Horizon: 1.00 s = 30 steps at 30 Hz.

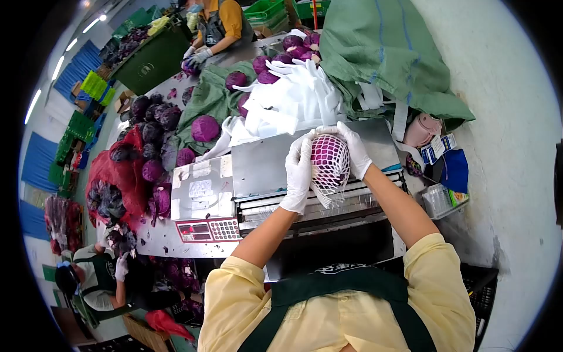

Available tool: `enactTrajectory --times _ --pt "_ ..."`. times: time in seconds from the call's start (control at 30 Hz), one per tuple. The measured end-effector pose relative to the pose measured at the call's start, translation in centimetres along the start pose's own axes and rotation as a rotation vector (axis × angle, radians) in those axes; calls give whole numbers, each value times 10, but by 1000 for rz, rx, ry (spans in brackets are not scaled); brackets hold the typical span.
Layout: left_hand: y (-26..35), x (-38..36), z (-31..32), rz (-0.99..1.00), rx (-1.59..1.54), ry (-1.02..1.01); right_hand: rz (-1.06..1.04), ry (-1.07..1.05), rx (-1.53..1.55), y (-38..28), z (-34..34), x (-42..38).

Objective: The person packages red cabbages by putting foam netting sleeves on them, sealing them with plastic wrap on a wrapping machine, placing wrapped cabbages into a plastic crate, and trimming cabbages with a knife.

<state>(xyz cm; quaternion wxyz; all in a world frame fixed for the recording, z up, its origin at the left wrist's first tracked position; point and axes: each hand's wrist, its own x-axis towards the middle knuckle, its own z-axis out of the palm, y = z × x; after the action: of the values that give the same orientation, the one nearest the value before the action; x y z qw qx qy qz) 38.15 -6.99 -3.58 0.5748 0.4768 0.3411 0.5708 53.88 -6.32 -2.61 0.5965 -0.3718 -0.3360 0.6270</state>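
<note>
Between my two gloved hands is a red cabbage [329, 157] covered by a white foam net, whose loose end hangs down toward me. My left hand [298, 171] wraps its left side, fingers curved over the top. On the right, my right hand [355, 150] grips the upper side, and the fingertips of both hands meet near the top. Beneath the cabbage lies a metal wrapping machine [264, 167] with rollers along its front. A scale [202, 190] with a keypad and display adjoins it on the left. Behind my hands, white foam nets [293, 102] are piled up.
Peeled red cabbages [205, 128] lie on green cloth at left, near a red mesh sack [122, 176]. A large green sack [381, 50] stands behind on the right, beside a pink container [422, 129]. Co-workers handle cabbages at the far end [220, 32] and lower left [99, 273].
</note>
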Motion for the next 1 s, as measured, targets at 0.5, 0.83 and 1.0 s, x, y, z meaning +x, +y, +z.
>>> enactTrajectory --times 0.5,0.83,1.0 --pt "2 14 -33 -168 217 -43 79 129 -167 13 -11 -5" --pt "92 -60 -162 668 1824 -698 -536 -675 -2278 -103 -107 -112" --pt "86 -60 -102 651 1779 -937 -886 -950 -2295 -75 -104 -104"
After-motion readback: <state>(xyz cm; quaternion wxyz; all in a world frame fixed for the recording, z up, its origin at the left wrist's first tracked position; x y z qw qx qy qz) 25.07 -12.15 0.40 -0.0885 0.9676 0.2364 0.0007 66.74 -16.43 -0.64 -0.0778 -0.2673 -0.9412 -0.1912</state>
